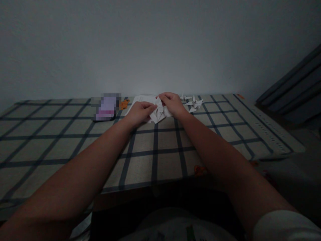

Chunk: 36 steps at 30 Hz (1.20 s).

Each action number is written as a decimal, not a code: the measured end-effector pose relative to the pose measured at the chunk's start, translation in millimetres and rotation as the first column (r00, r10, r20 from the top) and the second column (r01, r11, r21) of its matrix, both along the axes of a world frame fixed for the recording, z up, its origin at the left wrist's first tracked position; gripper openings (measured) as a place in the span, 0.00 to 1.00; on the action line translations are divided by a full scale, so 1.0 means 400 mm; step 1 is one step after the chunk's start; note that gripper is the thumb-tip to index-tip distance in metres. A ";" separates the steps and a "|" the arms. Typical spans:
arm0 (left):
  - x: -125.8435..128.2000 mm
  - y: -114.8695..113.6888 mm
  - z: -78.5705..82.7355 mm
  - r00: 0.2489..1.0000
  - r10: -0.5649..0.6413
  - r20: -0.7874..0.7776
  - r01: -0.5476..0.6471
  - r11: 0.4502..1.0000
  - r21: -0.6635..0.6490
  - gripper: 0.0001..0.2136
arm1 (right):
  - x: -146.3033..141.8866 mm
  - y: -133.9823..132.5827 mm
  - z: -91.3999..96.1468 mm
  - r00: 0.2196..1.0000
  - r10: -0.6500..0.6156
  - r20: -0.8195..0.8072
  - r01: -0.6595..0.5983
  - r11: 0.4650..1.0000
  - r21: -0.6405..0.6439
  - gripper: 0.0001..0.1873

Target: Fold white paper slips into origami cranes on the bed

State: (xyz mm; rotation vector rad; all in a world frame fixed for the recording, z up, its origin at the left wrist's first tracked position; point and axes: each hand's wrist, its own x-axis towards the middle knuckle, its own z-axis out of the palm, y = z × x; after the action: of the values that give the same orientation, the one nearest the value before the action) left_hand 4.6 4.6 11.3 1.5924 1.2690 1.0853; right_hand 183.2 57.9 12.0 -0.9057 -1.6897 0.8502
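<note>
Between my two hands is a piece of folded white paper (157, 113), creased into a pointed shape with flaps spreading toward me. My left hand (140, 112) pinches its left side between thumb and fingers. At its upper tip, my right hand (172, 102) is closed on the paper from the right. White paper sheets (142, 98) lie flat behind and under my hands. Just right of my right hand sit several small folded paper figures (195, 104) with pointed ends, close together.
A checked cloth (155, 170) covers the table, which stands against a pale wall (155, 47). A phone-like object (107, 106), partly blurred out, lies to the left, beside an orange print (124, 104) on the cloth. Dark draped fabric (296, 90) hangs at the far right.
</note>
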 end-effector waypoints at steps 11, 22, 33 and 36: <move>-0.002 0.011 -0.010 0.999 0.047 -0.015 -0.046 0.998 0.047 0.16 | 0.000 -0.009 0.008 0.999 0.035 -0.040 -0.037 0.998 -0.052 0.16; 0.002 0.016 0.001 0.958 0.053 0.282 -0.091 0.988 0.122 0.18 | -0.012 0.002 -0.016 0.959 0.198 -0.202 -0.232 0.960 -0.159 0.14; 0.004 0.020 0.002 0.956 0.059 0.287 -0.095 0.989 0.110 0.11 | -0.018 -0.012 0.004 0.979 0.140 -0.151 -0.168 0.966 -0.197 0.10; 0.005 0.022 0.001 0.956 0.043 0.291 -0.079 0.990 0.116 0.10 | -0.019 -0.020 0.013 0.984 0.122 -0.128 -0.144 0.972 -0.186 0.10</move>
State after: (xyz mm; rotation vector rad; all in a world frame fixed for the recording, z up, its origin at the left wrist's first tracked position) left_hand 6.6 13.4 11.8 1.4294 1.0773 1.4046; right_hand 175.7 50.0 17.2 -0.8623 -1.5998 1.1536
